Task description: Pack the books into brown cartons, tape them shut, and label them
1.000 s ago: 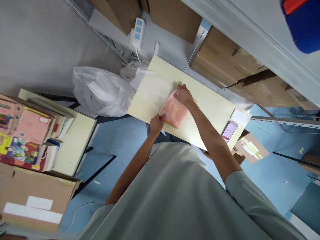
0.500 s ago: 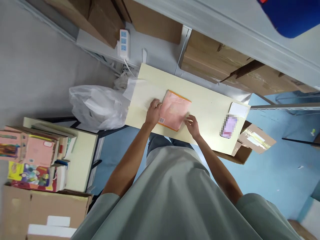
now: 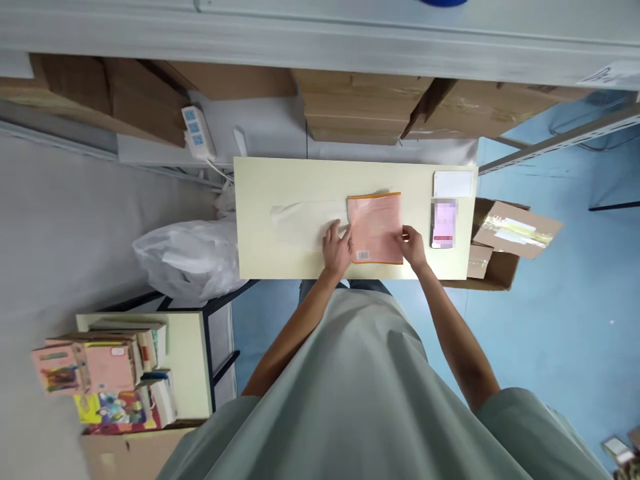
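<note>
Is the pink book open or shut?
Shut: the pink book lies flat, one cover with a barcode facing up, no pages spread out.

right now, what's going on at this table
A person stands at a table with a pink book lying flat on it. The left hand is at the book's left edge, the right hand at its right edge. A phone lies on the table to the right of the book, and a plastic bag sits off the table's left end.
</note>
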A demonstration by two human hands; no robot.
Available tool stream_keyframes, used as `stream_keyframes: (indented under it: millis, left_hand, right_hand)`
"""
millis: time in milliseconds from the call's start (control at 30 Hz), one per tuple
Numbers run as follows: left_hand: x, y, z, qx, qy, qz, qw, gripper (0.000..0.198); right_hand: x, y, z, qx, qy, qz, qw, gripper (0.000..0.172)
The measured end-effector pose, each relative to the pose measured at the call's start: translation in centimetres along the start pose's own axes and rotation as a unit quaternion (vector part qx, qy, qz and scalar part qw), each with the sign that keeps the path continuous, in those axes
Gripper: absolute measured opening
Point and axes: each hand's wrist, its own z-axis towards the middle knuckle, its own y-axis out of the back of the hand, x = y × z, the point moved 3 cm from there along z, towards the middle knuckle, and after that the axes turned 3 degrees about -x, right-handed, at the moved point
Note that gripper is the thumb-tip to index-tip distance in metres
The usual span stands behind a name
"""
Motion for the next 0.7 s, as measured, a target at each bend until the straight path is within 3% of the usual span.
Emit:
stream_keyframes:
  millis: [100, 167, 233, 333, 433, 533, 700]
  left_hand:
    - [-3.5, -1.3, 0.3, 0.026, -0.023, 0.004, 0.999, 0.055]
    - [-4.5, -1.7, 0.5, 0.049, -0.053, 0.001, 0.997, 0.056]
    - [-3.9, -1.4, 0.5, 0.061, -0.076, -0.012, 0.995, 0.058]
    - [-0.3, -0.1, 0.0, 0.043, -0.056, -0.042, 0.997, 0.066]
    - [5.1, 1.7, -0.9, 0.008, -0.007, -0.06, 0.998, 0.069]
    - [9.1, 3.1, -1.9, 0.005, -0.009, -0.069, 0.998, 0.064]
    - [11.4, 4.1, -2.4, 0.027, -0.012, -0.067, 0.997, 0.061]
  right_hand:
    - [0.9, 3.6, 0.0, -0.042, 0.02, -0.075, 0.996, 0.045]
    - [2.0, 5.0, -0.6, -0.059, 0.031, -0.108, 0.992, 0.039]
    - [3.6, 5.5, -1.6, -0.07, 0.047, -0.134, 0.987, 0.032]
    - [6.2, 4.4, -3.5, -0.074, 0.079, -0.155, 0.982, 0.024]
    - [8.5, 1.2, -5.2, -0.057, 0.103, -0.16, 0.98, 0.021]
    - [10.1, -3.7, -6.1, -0.01, 0.124, -0.174, 0.977, 0.022]
    - [11.2, -13.6, -5.4, 0.106, 0.145, -0.269, 0.946, 0.025]
